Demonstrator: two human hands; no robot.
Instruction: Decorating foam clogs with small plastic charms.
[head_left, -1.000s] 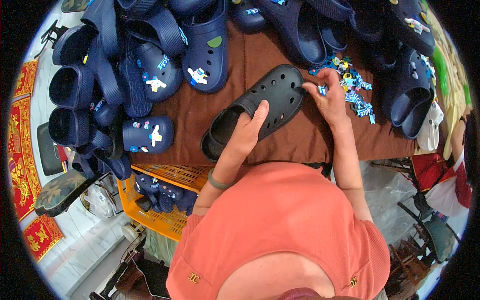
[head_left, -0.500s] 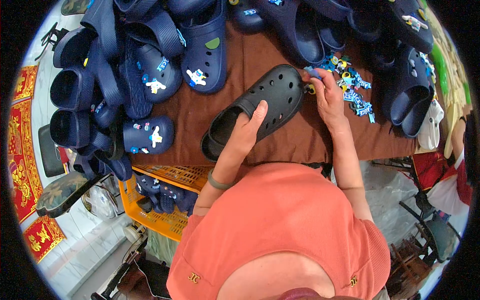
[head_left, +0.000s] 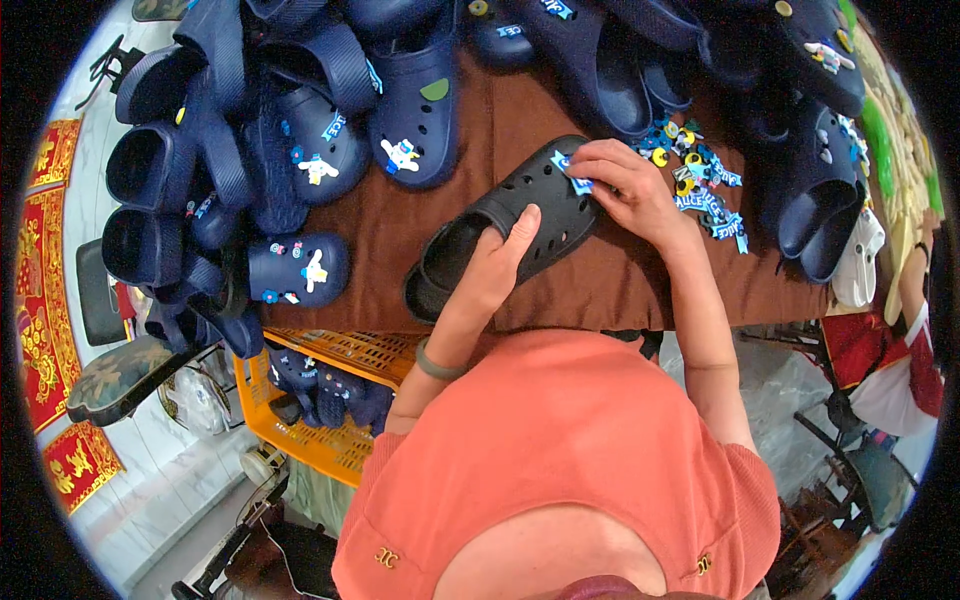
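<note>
A black clog (head_left: 540,195) with round holes lies on the brown table (head_left: 600,285) in front of me. My left hand (head_left: 495,265) rests on the clog's heel side, thumb stretched over its opening, holding it steady. My right hand (head_left: 625,185) pinches a small blue shoe charm (head_left: 572,172) and presses it against the clog's toe. A heap of blue and yellow charms (head_left: 700,185) lies just right of that hand.
Several navy clogs (head_left: 300,150) with charms are piled along the table's left and far side, more at the right (head_left: 820,190). A yellow crate (head_left: 330,400) with clogs stands below the table's near left edge. Another person sits at the far right (head_left: 910,340).
My right hand has brought a blue charm from the pile onto the clog's toe. My left hand stays on the clog.
</note>
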